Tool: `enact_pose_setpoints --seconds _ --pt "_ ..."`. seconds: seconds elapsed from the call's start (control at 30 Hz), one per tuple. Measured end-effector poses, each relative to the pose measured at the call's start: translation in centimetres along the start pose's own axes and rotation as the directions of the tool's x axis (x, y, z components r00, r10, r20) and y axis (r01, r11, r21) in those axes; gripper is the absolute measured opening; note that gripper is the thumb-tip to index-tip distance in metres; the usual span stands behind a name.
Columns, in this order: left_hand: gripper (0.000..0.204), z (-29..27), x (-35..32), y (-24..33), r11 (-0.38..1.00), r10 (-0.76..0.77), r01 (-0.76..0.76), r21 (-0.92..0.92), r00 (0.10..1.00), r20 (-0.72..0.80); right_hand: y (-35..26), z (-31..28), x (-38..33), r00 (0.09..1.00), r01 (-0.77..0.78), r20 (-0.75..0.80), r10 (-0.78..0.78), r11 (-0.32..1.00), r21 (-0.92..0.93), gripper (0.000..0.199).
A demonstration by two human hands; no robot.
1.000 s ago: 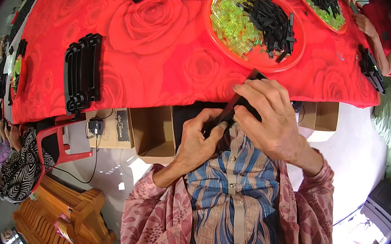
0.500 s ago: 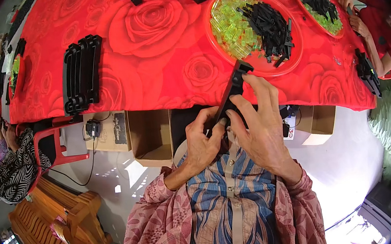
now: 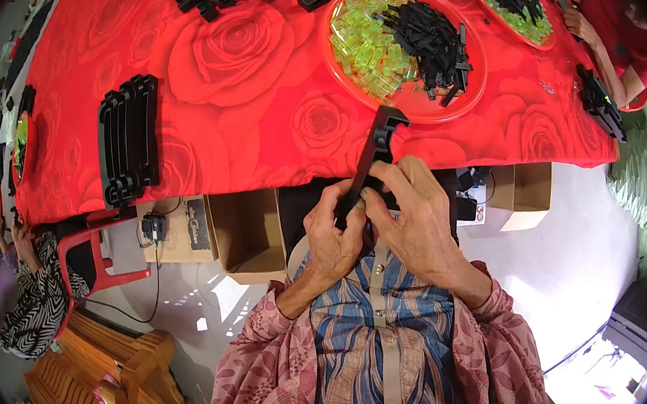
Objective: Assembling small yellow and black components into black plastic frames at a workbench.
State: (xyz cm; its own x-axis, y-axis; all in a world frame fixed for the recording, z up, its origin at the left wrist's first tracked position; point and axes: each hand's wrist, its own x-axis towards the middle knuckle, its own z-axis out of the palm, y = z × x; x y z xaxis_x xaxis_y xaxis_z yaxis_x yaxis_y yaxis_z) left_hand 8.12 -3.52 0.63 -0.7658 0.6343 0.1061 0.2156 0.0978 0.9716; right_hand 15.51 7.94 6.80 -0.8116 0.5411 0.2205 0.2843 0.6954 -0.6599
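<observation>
fingers of left hand (image 3: 335, 236) and right hand (image 3: 413, 220) pinch the lower end of a black plastic bar (image 3: 373, 156) angled over the table edge (image 3: 273, 182); uneven pressure could twist it loose toward the red tray (image 3: 409, 108).

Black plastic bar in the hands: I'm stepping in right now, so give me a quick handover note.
Left hand and right hand both grip the lower end of one black plastic bar, its top end over the table edge.
Red tray ahead holds clear green pieces and small black parts.
Stack of black bars lies at left on the red cloth.
Whether the held bar has its pieces fitted cannot be seen.
</observation>
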Motion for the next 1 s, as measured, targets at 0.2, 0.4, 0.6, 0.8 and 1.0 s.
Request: enact_pose_setpoints --seconds 0.2,0.4,0.6,0.8,1.0 --pt "0.027 0.2 0.1 -0.5 1.000 -0.012 0.013 -0.015 0.998 0.058 0.7 0.9 0.3 1.000 -0.023 0.001 0.023 0.998 0.061 0.026" --pt "0.028 0.5 0.5 0.7 0.995 -0.095 0.100 -0.028 0.984 0.151 1.3 0.9 0.2 0.998 -0.002 0.058 0.003 1.000 -0.023 0.033" --pt "0.031 0.8 0.8 0.7 0.998 -0.059 0.057 0.020 0.984 0.168 0.4 0.2 0.5 0.989 -0.081 0.120 0.088 0.995 -0.067 0.020" --pt "0.053 1.2 0.0 -0.5 0.998 -0.013 0.010 0.068 0.999 0.041 -0.5 -0.6 1.3 0.933 -0.055 0.352 0.076 0.996 -0.068 0.027" --pt "0.058 1.0 -0.2 -0.7 0.978 0.134 -0.135 0.160 0.991 0.019 -1.4 -1.0 1.4 0.892 -0.087 0.442 0.094 0.996 -0.036 0.029"
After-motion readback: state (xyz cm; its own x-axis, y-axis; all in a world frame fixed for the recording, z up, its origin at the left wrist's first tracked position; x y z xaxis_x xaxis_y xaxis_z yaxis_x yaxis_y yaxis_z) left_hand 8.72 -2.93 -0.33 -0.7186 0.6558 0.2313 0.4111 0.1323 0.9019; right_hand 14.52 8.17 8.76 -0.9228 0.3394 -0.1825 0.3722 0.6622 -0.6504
